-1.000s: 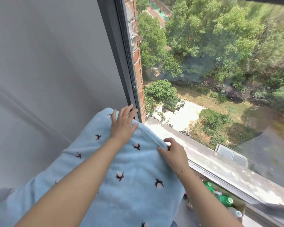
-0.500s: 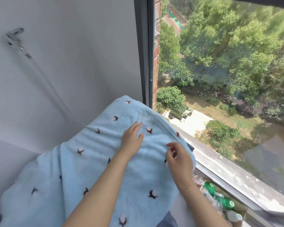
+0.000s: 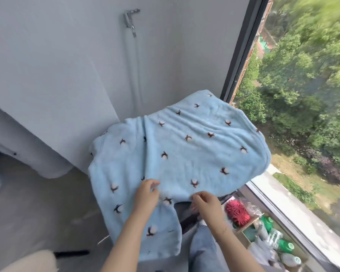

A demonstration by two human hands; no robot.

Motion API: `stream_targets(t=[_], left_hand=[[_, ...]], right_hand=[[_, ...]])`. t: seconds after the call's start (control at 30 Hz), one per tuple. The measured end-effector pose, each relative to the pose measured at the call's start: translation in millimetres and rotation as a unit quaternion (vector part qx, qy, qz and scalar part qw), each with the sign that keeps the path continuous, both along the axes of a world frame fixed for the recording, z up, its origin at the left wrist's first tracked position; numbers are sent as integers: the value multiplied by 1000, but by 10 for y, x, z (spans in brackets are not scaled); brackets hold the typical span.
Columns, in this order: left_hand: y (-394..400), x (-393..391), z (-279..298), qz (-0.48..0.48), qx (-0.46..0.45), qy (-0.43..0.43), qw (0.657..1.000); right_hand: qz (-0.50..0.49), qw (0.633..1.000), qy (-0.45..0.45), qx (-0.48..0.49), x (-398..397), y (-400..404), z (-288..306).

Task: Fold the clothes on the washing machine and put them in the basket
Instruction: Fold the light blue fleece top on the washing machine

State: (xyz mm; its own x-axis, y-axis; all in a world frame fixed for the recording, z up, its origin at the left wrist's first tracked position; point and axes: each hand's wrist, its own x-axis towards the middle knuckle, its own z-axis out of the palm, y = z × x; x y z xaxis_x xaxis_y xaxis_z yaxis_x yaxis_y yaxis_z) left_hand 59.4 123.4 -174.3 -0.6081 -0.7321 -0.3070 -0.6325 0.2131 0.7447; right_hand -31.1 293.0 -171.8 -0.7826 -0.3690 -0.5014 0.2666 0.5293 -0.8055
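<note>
Two hands work the near edge of a light blue cloth point(image 3: 185, 154) draped over the machine top by the window. Left hand point(image 3: 145, 195) and right hand point(image 3: 206, 203) each pinch its hem. Green-capped bottles point(image 3: 283, 246) lower right: labels blurred, unreadable.

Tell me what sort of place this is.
Probably a laundry nook or enclosed balcony high in a building: a wall tap with a hose, green bottles boxed below the window, and treetops far beneath.
</note>
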Motion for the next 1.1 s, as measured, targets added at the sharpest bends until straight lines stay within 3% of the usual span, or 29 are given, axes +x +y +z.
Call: stream_targets(t=[0.13, 0.2, 0.27, 0.33, 0.43, 0.5, 0.6, 0.73, 0.87, 0.9, 1.0, 1.1], left_hand=[[-52, 501, 69, 124, -26, 11, 992], [-105, 758, 104, 204, -83, -28, 975], [-196, 926, 155, 287, -76, -55, 953], [-352, 1009, 126, 350, 22, -39, 936], [-513, 1001, 58, 391, 195, 83, 896], [-523, 942, 97, 399, 192, 117, 889], [-526, 907, 182, 438, 149, 181, 868], [-368, 1025, 281, 516, 145, 246, 808], [-173, 1164, 256, 572, 204, 245, 756], [-141, 1204, 243, 571, 234, 237, 750], [-128, 1375, 237, 483, 333, 192, 787], [-201, 1483, 321, 410, 420, 202, 784]], right_hand=[[-103, 967, -210, -98, 281, -12, -45], [-153, 939, -271, -145, 345, -11, -61], [-204, 912, -292, -204, 325, 7, -115], [-240, 892, -282, -257, 221, -21, -137], [-243, 882, -254, -315, -81, -47, -134], [-227, 862, -275, -360, -285, -91, -101], [-307, 840, -271, -356, -540, -138, -121], [-468, 811, -169, -306, -677, 4, -143], [-511, 808, -67, -285, -567, 136, -168], [-518, 804, -56, -286, -530, 168, -179], [-529, 806, -51, -261, -524, 262, -213], [-520, 816, -51, -246, -606, 327, -133]])
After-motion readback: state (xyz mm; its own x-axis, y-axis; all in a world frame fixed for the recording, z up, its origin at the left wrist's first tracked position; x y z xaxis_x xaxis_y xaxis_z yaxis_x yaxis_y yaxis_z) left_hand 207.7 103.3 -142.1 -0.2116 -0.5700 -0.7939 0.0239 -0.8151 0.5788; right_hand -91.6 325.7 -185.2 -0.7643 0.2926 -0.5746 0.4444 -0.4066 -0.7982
